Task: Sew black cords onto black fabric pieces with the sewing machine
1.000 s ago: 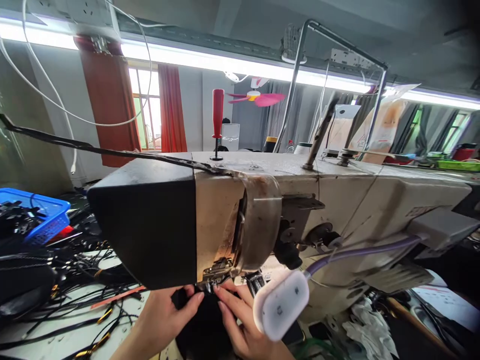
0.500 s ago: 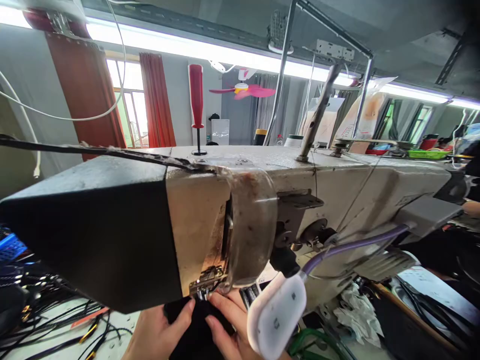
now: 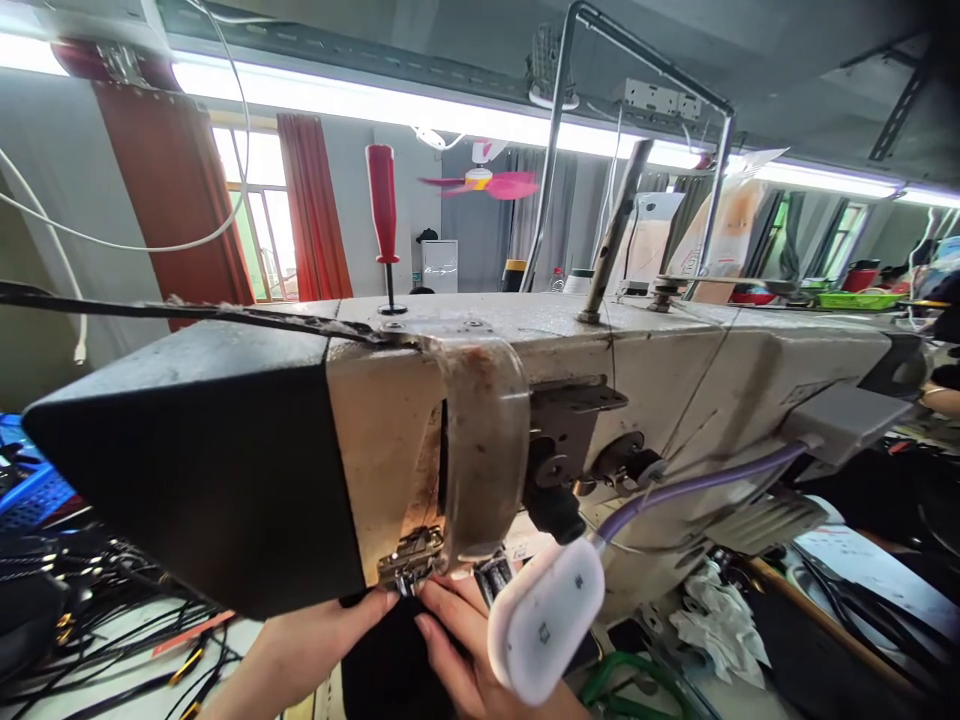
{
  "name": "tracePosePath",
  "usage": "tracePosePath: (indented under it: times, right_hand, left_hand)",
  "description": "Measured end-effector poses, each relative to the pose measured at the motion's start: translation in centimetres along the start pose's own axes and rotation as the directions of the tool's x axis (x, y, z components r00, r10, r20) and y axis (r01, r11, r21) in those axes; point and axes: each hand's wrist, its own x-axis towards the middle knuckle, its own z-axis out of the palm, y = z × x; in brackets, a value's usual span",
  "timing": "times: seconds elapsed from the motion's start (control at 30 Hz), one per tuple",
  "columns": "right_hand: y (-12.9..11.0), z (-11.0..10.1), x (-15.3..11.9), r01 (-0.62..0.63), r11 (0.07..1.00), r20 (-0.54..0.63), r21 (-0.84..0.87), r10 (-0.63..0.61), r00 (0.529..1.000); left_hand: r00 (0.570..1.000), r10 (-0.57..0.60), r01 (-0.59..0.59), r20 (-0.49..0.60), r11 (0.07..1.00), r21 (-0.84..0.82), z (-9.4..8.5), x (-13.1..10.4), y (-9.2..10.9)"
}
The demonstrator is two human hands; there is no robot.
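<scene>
A sewing machine [image 3: 390, 430] fills the middle of the view, with its metal presser foot [image 3: 411, 572] low at the needle end. Beneath the foot and towards me lies a piece of black fabric [image 3: 382, 665]. My left hand [image 3: 319, 640] grips the fabric's left side, its thumb reaching to the foot while the other fingers are hidden. On the right side my right hand [image 3: 461, 640] holds the fabric, index finger beside the foot and thumb lower down. A white oval lamp head [image 3: 547, 620] covers part of that hand.
A red-handled screwdriver [image 3: 382, 205] stands upright on the machine's top. Black cords with metal ends [image 3: 127, 620] lie at left, near a blue basket [image 3: 34, 490]. Crumpled white cloth [image 3: 720, 620] and a green item [image 3: 630, 685] lie at right. A clear guard [image 3: 487, 450] hangs before the needle area.
My left hand has shifted, its thumb now pressed close against the foot with the wrist turned flatter. My right hand stays nearly in place. The whole view has moved slightly.
</scene>
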Motion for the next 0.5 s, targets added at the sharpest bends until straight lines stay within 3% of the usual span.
tracePosePath:
  times: [0.07,0.17,0.27,0.33,0.4,0.5]
  right_hand:
    - [0.1,-0.1,0.0,0.066,0.995,0.030,-0.079,-0.064,0.998]
    - [0.5,0.5,-0.4,0.059,0.995,0.041,-0.084,-0.056,0.998]
    - [0.9,2.5,-1.2,0.037,0.998,-0.149,-0.047,-0.044,0.988]
    - [1.1,4.1,-1.7,0.023,1.000,-0.326,0.012,-0.018,0.945]
    - [1.1,5.2,-2.3,0.008,0.999,-0.421,0.050,0.013,0.907]
    - [1.0,4.9,-3.4,-0.099,0.995,-0.330,0.033,0.104,0.938]
  left_hand:
    - [1.000,-0.018,0.019,-0.021,0.999,0.030,0.3,-0.1,-0.7]
    - [0.999,-0.017,0.017,-0.031,1.000,0.009,0.6,0.0,-1.4]
    - [1.000,-0.028,0.027,-0.011,1.000,-0.007,0.6,0.3,-1.4]
    - [0.998,-0.054,0.054,-0.011,0.998,0.011,0.4,0.4,-1.1]
    - [0.996,-0.087,0.088,-0.030,0.996,0.029,0.3,0.2,-0.7]
    - [0.987,-0.131,0.132,-0.090,0.991,0.006,0.4,-0.5,-0.8]
